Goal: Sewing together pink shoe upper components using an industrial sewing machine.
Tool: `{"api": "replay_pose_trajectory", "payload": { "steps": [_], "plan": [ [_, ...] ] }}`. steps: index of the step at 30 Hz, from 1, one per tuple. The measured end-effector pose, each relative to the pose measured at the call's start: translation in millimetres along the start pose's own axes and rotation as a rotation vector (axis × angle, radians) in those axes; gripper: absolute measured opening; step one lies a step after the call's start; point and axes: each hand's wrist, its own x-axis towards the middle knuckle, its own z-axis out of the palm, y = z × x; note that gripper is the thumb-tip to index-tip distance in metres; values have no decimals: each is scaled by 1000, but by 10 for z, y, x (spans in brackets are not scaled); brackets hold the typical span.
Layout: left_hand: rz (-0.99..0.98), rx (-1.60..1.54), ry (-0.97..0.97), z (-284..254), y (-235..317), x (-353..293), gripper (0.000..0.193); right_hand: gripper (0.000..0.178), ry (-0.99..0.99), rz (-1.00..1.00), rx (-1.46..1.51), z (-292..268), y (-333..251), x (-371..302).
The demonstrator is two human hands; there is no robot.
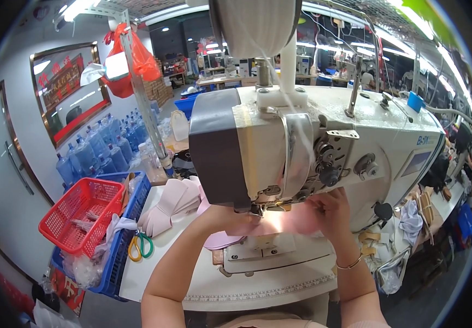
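A pink piece of material lies under the needle of a white sewing machine, lit by a bright lamp spot. My left hand is at the needle's left, closed on the piece's edge, its fingertips partly hidden by the machine head. On the other side, my right hand has its fingers curled at the piece's right end, just below the machine arm. A lilac piece rests on the machine bed below my left wrist. Several pale pink cut pieces are fanned out on the table to the left.
Green-and-yellow-handled scissors lie at the table's left edge. Beside it, a red basket sits on a blue crate. A large thread cone hangs in front above the machine. Cloth scraps lie at the right.
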Motion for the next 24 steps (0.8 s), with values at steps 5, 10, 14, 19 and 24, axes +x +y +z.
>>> {"api": "replay_pose_trajectory", "payload": {
  "steps": [5, 10, 14, 19, 24],
  "plan": [
    [-114, -986, 75, 281, -322, -53, 35, 26, -52, -406, -33, 163, -408, -386],
    [-170, -1144, 49, 443, -435, -42, 29, 31, -44, -400, -94, 245, -426, -409],
    [-191, -1413, 327, 740, -299, -107, 25, 32, -74, -344, 32, 304, -335, -168],
    [-227, -1391, 342, 770, -306, -144, 21, 28, -167, -330, 65, 266, -348, -213],
    [-168, -1414, 333, 696, -321, -47, 14, 29, -60, -464, -2, 307, -499, -403]
  ]
}}
